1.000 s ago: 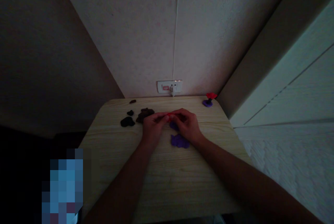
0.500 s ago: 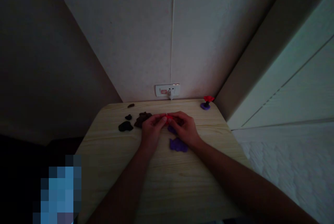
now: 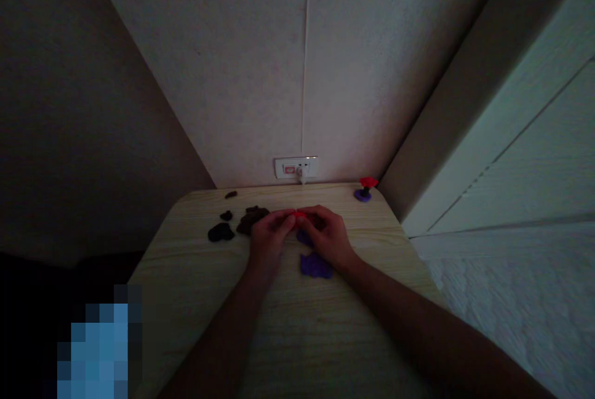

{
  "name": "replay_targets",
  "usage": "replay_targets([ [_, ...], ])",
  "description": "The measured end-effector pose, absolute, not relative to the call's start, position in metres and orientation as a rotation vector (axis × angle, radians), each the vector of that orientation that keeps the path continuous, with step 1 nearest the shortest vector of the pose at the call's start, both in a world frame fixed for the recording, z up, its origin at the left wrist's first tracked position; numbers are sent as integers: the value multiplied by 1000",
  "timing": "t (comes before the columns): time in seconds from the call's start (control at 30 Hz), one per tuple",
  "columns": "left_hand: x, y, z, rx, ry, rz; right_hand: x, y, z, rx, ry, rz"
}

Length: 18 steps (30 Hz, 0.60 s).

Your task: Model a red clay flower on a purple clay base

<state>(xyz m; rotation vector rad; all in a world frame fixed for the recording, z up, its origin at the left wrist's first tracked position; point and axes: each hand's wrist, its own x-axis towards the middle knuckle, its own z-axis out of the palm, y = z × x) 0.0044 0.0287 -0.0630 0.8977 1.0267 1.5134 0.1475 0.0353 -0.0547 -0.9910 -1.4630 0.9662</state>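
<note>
My left hand [image 3: 266,239] and right hand [image 3: 331,236] meet at the fingertips, both in a narrow pinch on the red piece [image 3: 299,218], which the fingers partly hide. Directions are taken from this piece. At 5 o'clock, the small purple piece [image 3: 304,238], beneath my right hand, and farther out the purple lump [image 3: 316,266]. At 9 o'clock, the brown lump [image 3: 251,222] beside my left hand, then two black lumps [image 3: 220,232]. At 10, a brown scrap [image 3: 231,194]. At 2, a red-topped model [image 3: 368,183] on the table [image 3: 297,337]. At 12, the wall socket [image 3: 280,168].
</note>
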Motion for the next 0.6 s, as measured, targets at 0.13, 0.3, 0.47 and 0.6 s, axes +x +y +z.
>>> replay_targets([
  [0.13, 3, 30, -68, 935, 1039, 1528, 148, 36, -57, -974, -1434, 1007],
  [0.3, 1, 31, -71, 961, 1048, 1522, 147, 38, -62, -939, -1391, 1047],
  [0.47, 3, 31, -68, 923, 1013, 1535, 148, 38, -61, -946, -1434, 960],
  [0.6, 5, 31, -66, 862, 1010, 1548, 146, 36, -58, -931, -1318, 1077],
])
